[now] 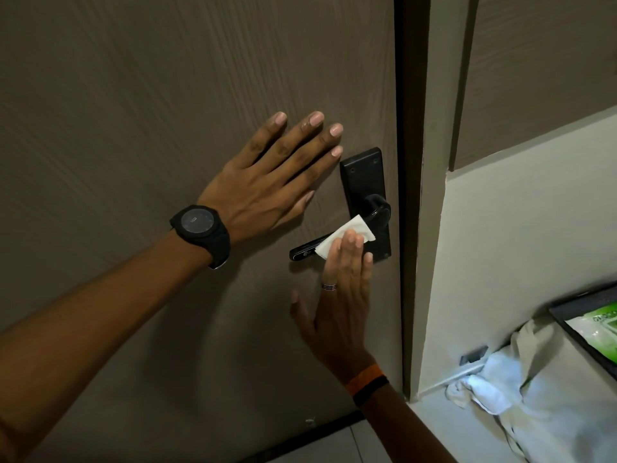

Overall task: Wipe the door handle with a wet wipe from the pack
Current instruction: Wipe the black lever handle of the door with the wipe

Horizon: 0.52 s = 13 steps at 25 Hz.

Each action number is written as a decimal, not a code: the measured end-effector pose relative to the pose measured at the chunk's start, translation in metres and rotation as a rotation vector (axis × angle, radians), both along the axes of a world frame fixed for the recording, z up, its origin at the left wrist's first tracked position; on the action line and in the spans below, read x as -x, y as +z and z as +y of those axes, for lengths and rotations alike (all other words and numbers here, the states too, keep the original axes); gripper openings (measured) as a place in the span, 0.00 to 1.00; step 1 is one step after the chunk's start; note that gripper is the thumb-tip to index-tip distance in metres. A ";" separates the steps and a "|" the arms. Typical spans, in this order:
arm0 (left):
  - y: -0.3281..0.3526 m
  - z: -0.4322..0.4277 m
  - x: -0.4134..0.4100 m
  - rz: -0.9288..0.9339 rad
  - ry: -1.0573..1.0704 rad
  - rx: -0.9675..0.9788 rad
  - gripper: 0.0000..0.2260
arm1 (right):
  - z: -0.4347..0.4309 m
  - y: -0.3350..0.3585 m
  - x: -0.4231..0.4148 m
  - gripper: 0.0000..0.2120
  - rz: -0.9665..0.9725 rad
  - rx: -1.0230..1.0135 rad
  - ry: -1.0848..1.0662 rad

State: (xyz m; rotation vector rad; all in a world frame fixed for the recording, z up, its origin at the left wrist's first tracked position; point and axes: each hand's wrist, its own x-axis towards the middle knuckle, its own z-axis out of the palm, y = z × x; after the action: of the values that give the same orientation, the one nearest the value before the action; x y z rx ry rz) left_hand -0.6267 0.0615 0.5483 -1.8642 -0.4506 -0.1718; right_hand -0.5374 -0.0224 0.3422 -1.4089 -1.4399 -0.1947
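Black lever: the matte black metal door handle (309,250) sits on a tall black backplate (365,182) at the right edge of a grey-brown wood-grain door (133,95), beside the door frame.
Long axis: the lever runs nearly level from its pivot on the backplate out to a free tip at the left, sloping slightly down.
Wipe: a white folded wet wipe (347,232) is draped over the middle of the lever, touching it.
Right hand: the right hand (340,295), with a ring and an orange wristband, reaches up from below; its flat fingers (350,248) press the wipe onto the lever, not curled around it.
Left hand: the left hand (267,182), wearing a black watch, lies open and spread flat on the door, up and left of the handle, holding nothing.
Nearer hand: the right.
Likely stroke: along the lever, toward the bare tip at left or the pivot at right.
Pack: a green and white wipe pack (597,325) lies at the far right, well apart.
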 end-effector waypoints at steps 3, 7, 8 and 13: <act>-0.001 -0.001 0.000 -0.015 -0.017 0.003 0.25 | 0.011 0.003 -0.012 0.45 0.126 -0.003 -0.085; 0.000 -0.001 -0.001 -0.012 -0.027 -0.003 0.25 | 0.006 0.000 0.014 0.46 0.038 -0.050 0.009; 0.000 -0.002 -0.002 -0.010 -0.027 -0.003 0.25 | 0.002 -0.005 0.021 0.45 -0.036 -0.055 0.037; -0.001 -0.002 0.000 -0.018 -0.016 -0.007 0.25 | 0.010 -0.005 0.002 0.44 0.048 -0.025 -0.083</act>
State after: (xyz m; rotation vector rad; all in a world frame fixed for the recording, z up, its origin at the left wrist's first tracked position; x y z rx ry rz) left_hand -0.6262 0.0597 0.5477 -1.8611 -0.4468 -0.2012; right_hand -0.5394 -0.0121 0.3367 -1.4447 -1.3370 -0.2296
